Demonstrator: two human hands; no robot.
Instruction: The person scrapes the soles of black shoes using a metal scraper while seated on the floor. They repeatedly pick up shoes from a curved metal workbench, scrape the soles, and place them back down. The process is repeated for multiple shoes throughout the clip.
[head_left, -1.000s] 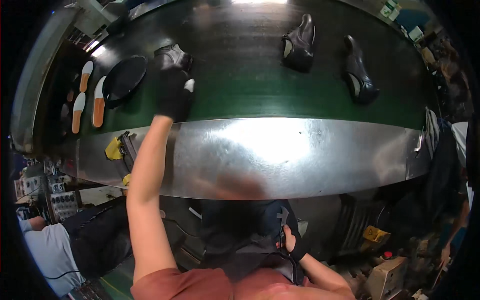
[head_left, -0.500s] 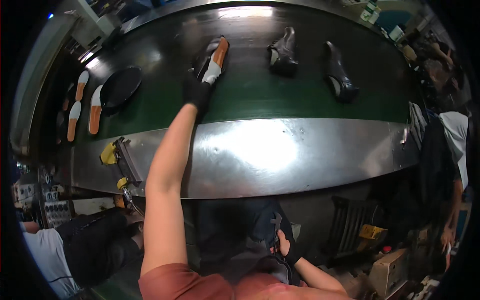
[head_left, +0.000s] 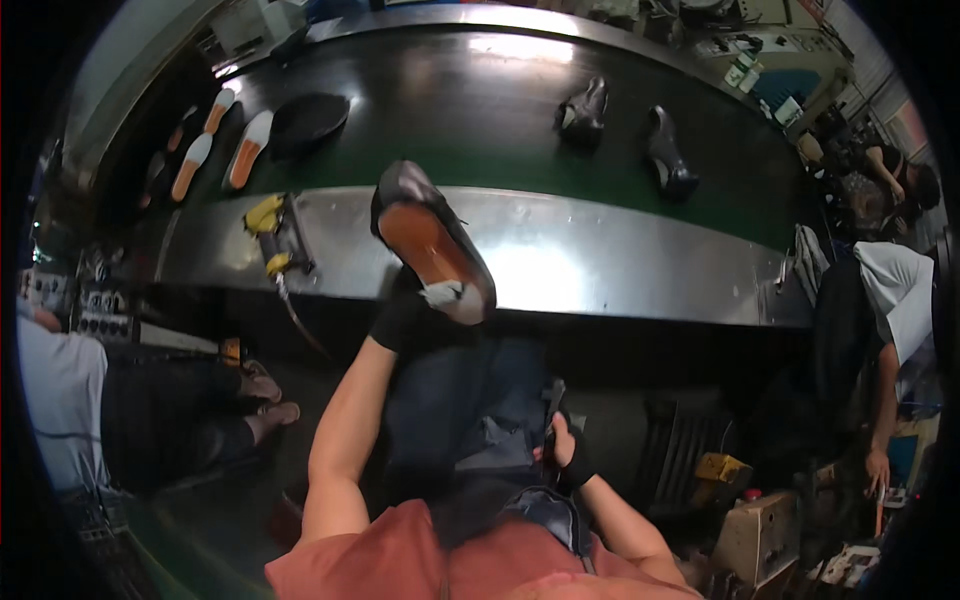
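Note:
My left hand (head_left: 408,304), in a black fingerless-looking glove, is closed around a black leather shoe (head_left: 418,246) held above the metal ledge's near edge. The shoe's underside faces up, with a brown insole board and a white end beside my hand. Low at my lap, my partly gloved right hand (head_left: 568,446) grips a dark metal hand tool (head_left: 556,396); its exact kind is hard to make out. Further off, two black shoes, one (head_left: 584,110) and another (head_left: 670,152), lie on the dark green conveyor belt (head_left: 500,170).
At the left of the belt lie several brown-and-white soles (head_left: 250,148) beside a dark oval pad (head_left: 310,125). A yellow-and-metal tool (head_left: 280,236) with a hose rests on the metal ledge (head_left: 640,262). Other people stand at left and right. A wooden box (head_left: 755,540) sits lower right.
My left hand has lifted the shoe off the belt and brought it nearer to me, over the ledge's edge. My right hand keeps the tool at my lap. The view has shifted.

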